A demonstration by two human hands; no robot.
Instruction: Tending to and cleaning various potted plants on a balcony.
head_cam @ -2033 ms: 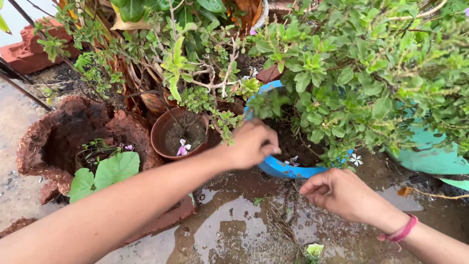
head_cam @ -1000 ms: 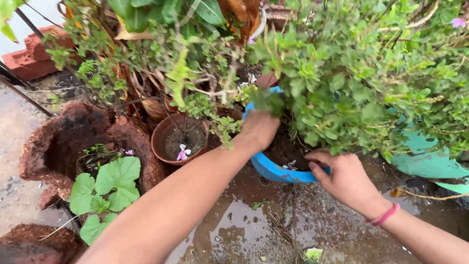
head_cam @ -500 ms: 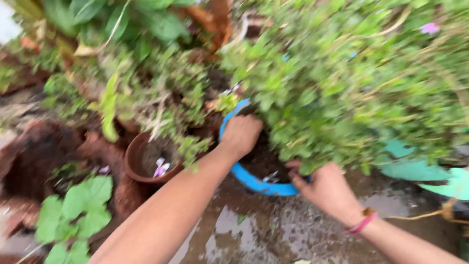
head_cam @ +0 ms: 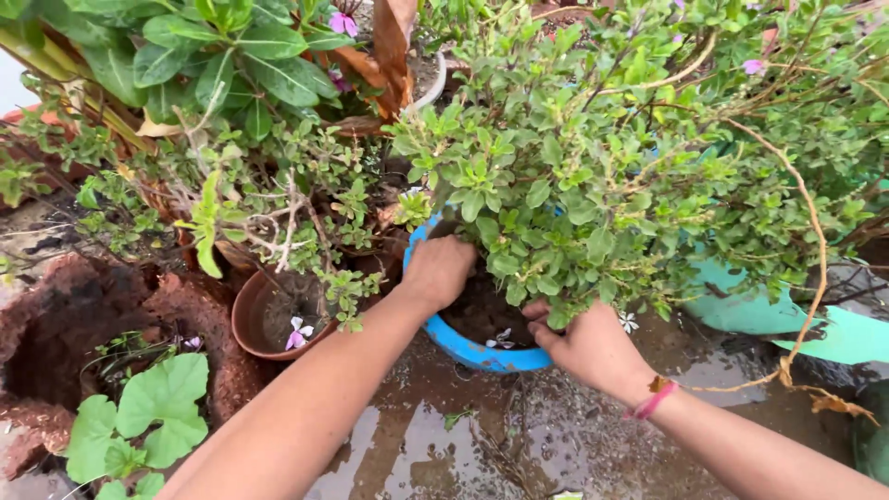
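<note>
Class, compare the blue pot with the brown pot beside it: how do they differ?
The blue pot carries a dense green bush; the brown pot shows bare soil, thin stems and a fallen flower. Both hands, left and right, grip the blue pot; nothing touches the brown pot. Both sit on wet ground.

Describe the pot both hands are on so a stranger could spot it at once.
Find the big leafy bush filling the upper right. Under its leaves sits a round blue pot of dark soil on wet ground, left hand and right hand at its rim. The pot beside it is brown clay.
</note>
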